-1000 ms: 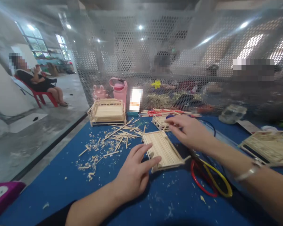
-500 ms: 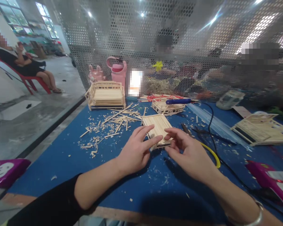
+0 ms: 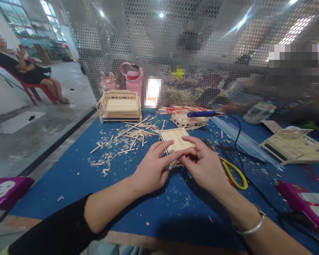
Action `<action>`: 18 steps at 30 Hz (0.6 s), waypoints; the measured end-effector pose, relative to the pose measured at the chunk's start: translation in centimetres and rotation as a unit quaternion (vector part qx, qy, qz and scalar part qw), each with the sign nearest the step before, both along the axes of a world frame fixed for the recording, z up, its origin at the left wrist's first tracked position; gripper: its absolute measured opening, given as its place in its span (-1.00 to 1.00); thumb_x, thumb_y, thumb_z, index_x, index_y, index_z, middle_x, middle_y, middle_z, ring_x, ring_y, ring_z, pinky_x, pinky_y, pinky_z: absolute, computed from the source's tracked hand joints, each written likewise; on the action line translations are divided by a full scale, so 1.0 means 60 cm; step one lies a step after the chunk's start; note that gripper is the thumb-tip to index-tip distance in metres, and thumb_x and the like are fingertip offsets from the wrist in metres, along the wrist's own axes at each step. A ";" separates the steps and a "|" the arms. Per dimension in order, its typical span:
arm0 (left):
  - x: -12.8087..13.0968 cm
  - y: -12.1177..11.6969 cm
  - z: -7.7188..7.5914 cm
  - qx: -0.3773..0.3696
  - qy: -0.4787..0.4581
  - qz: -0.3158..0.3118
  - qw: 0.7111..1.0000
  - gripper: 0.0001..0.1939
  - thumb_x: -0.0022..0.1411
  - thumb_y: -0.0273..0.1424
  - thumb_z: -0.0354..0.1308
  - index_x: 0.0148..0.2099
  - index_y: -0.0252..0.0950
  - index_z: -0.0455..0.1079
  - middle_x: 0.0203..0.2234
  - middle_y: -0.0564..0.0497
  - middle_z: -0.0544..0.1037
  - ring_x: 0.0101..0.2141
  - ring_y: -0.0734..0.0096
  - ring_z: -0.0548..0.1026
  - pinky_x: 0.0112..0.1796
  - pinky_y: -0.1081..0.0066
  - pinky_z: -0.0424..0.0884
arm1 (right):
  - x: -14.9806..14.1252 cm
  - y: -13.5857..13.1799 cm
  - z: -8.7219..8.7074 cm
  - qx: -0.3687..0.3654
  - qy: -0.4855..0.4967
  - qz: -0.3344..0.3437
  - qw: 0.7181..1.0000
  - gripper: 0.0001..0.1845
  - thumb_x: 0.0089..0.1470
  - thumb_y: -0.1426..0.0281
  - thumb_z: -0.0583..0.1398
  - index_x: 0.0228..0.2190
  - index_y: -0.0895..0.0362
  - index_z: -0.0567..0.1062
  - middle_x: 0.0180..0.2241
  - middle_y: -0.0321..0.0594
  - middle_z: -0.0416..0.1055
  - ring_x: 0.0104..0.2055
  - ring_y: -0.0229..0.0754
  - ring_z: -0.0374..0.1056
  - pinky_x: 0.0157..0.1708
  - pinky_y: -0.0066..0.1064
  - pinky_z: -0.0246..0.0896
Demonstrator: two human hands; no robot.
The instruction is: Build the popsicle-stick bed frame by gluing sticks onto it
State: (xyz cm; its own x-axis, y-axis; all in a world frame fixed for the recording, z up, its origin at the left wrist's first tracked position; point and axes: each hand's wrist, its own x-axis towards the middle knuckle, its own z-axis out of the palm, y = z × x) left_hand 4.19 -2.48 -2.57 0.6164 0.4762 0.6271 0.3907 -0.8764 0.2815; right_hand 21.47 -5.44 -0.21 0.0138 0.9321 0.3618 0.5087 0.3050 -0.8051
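Observation:
A small model made of thin wooden sticks (image 3: 174, 136) lies on the blue tabletop, its slatted panel facing up. My left hand (image 3: 154, 166) holds it from the left, with fingers across the slats and the index finger pointing along the near edge. From the right, my right hand (image 3: 206, 164) reaches over the same near edge. Its thumb and a finger are pinched together beside my left index fingertip, and another finger stretches over the panel. Whatever lies in that pinch is hidden.
Loose sticks (image 3: 138, 134) and chips lie left of the model. A stick-built bench (image 3: 119, 106), another stick frame (image 3: 190, 120) and a blue-handled tool (image 3: 202, 114) sit behind. Yellow-handled pliers (image 3: 238, 179), a black cable and a stick structure (image 3: 292, 145) are rightward. Perforated metal stands behind.
My right hand has moved left and closed its thumb and finger by my left index fingertip, uncovering more of the yellow handles. My left hand and the model stay in place.

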 end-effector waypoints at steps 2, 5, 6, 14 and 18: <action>0.001 0.000 0.000 -0.005 -0.020 -0.001 1.000 -0.30 -0.03 -0.71 -0.06 0.19 -0.22 0.13 0.12 -0.18 0.23 0.10 0.10 0.20 0.06 -0.04 0.24 | 0.000 0.001 0.000 0.010 -0.013 -0.007 1.000 -0.54 -0.04 0.41 0.17 -0.04 0.12 0.33 -0.48 -0.30 0.55 -0.52 -0.23 0.39 -0.42 -0.38 0.26; 0.001 0.001 -0.001 -0.050 -0.050 0.039 0.997 -0.34 -0.01 -0.70 -0.08 0.18 -0.28 0.14 0.03 -0.18 0.34 0.05 0.17 0.29 0.05 0.02 0.29 | 0.000 0.002 0.000 0.019 -0.024 -0.011 0.999 -0.54 -0.03 0.38 0.19 -0.04 0.11 0.33 -0.48 -0.28 0.55 -0.50 -0.20 0.42 -0.42 -0.37 0.27; 0.001 0.003 -0.002 -0.069 -0.056 0.061 0.994 -0.37 0.00 -0.70 -0.08 0.15 -0.30 0.17 -0.01 -0.18 0.37 0.03 0.19 0.32 0.04 0.04 0.30 | -0.001 0.001 0.000 0.020 -0.027 -0.012 0.999 -0.55 -0.03 0.38 0.19 -0.04 0.11 0.33 -0.48 -0.28 0.56 -0.50 -0.20 0.42 -0.42 -0.37 0.27; -0.012 0.027 0.006 -0.235 -0.038 0.162 0.958 -0.65 -0.04 -0.63 -0.03 -0.24 -0.29 0.48 -0.40 -0.03 0.55 -0.35 0.30 0.48 -0.24 0.26 0.43 | -0.002 -0.003 -0.002 0.024 -0.033 -0.012 0.999 -0.59 -0.02 0.38 0.17 -0.07 0.09 0.33 -0.50 -0.28 0.54 -0.52 -0.22 0.40 -0.46 -0.38 0.25; -0.032 0.056 0.026 -0.383 -0.213 0.189 0.879 -0.81 -0.14 -0.54 0.01 -0.56 -0.28 0.44 -0.62 0.02 0.48 -0.49 0.34 0.42 -0.41 0.37 0.36 | -0.001 -0.003 -0.004 0.026 -0.035 -0.011 0.999 -0.60 -0.01 0.38 0.16 -0.08 0.10 0.33 -0.51 -0.30 0.53 -0.54 -0.24 0.38 -0.48 -0.40 0.24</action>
State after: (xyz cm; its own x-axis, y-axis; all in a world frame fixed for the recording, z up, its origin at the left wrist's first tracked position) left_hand 2.29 0.91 -1.00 0.1115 0.9794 0.1682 0.3293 -0.1961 0.9236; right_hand 21.41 -5.61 -0.44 0.0072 0.9115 0.4112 0.5694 0.3343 -0.7510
